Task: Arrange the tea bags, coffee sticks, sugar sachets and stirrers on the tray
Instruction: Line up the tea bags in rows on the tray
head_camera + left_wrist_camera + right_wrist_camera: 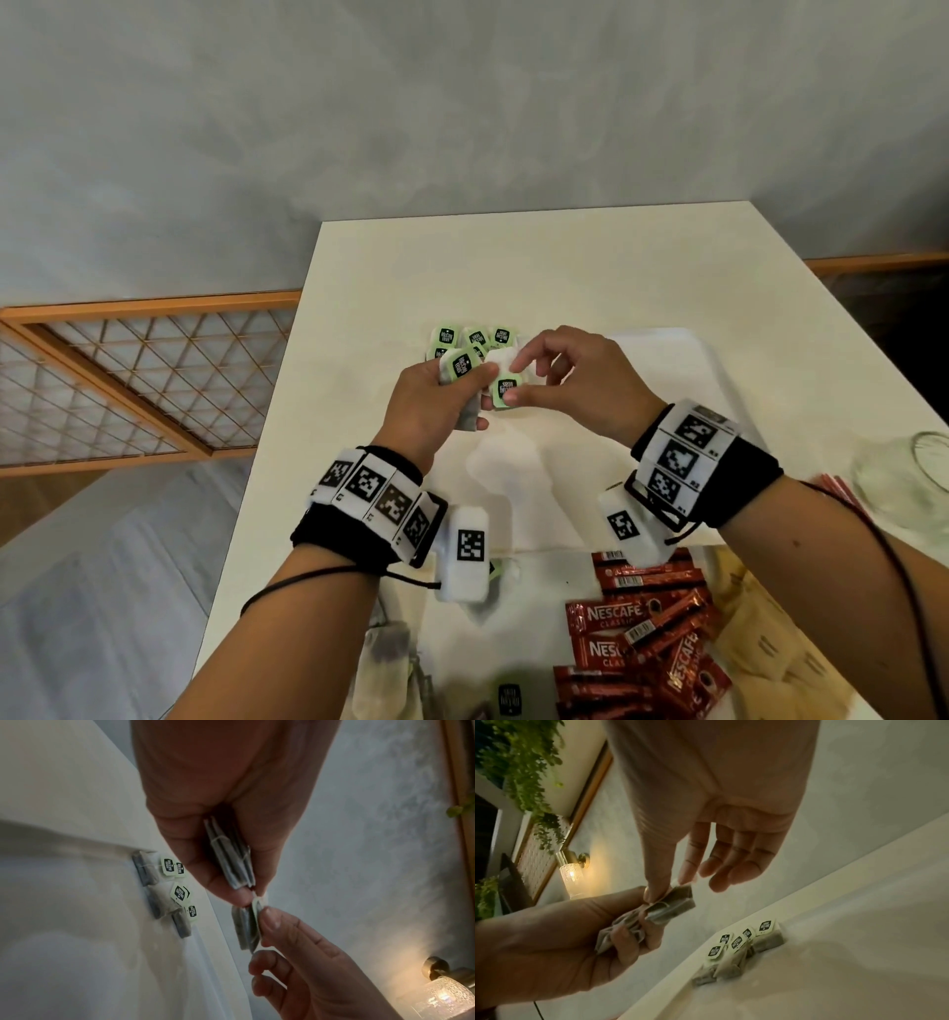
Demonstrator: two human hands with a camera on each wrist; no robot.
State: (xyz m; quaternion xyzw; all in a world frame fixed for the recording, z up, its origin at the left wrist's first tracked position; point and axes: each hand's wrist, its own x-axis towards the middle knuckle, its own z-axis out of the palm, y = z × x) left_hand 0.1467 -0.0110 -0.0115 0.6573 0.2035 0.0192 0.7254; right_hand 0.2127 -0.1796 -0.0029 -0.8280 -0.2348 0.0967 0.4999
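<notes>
the left grip [429, 398] is clamped on a small bunch of tea bags [231, 858], thumb on top and fingers curled beneath, held above the white tray [662, 360]. the right grip [570, 380] meets it from the other side: its thumb and forefinger pinch one tea bag [506, 390] by its green tag, while the other fingers stay loosely spread. the two grips touch at that bag, both off the surface.

just beyond the left grip, a cluster of tea bags [470, 342] with green tags lies in the far left corner of the tray, overlapping one another. the tray sits in the middle of the pale desk [513, 267].

at the near edge of the desk, red coffee sticks [637, 622] lie in a loose heap, with pale sachets [760, 647] just beside them to the right. more tea bags [390, 652] lie near the near left edge, blurred. a clear glass [909, 473] stands at the right edge of the desk, with thin red stirrers [834, 485] lying just beside it.
</notes>
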